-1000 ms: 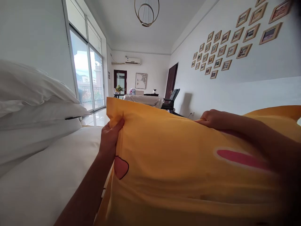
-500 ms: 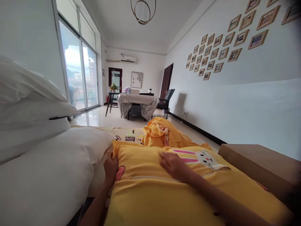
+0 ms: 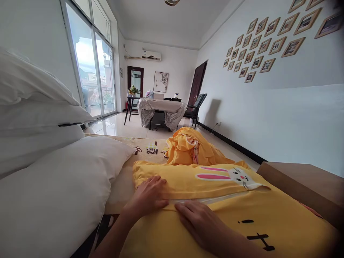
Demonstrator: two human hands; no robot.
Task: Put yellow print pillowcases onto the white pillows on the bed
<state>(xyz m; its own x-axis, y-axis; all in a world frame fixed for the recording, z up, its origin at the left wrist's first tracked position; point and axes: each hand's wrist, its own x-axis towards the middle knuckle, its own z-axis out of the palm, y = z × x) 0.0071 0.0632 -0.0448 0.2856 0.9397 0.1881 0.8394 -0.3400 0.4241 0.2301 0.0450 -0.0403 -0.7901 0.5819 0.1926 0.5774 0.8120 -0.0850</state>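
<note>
A yellow pillowcase (image 3: 231,211) with a white rabbit print and black letters lies in front of me, filled out by a pillow. Across it runs an opening, where a strip of the white pillow (image 3: 219,199) shows. My left hand (image 3: 150,195) rests on the flap above this opening, its fingers laid out and its thumb apart near the edge. Just below the opening, my right hand (image 3: 197,218) lies on the pillowcase with fingers stretched to the edge; its thumb is hidden. The two hands are close together but not touching.
White pillows (image 3: 61,179) are stacked at my left. Behind the pillowcase sits a crumpled heap of yellow cloth (image 3: 185,145) on a patterned beige cover (image 3: 126,142). A brown box (image 3: 303,179) stands at the right. Farther off are a covered table (image 3: 161,104) and a black chair (image 3: 197,107).
My left hand has let go of the pillowcase's left corner and moved right onto the flap. My right hand has come down to the opening's lower edge. The view has tilted downward.
</note>
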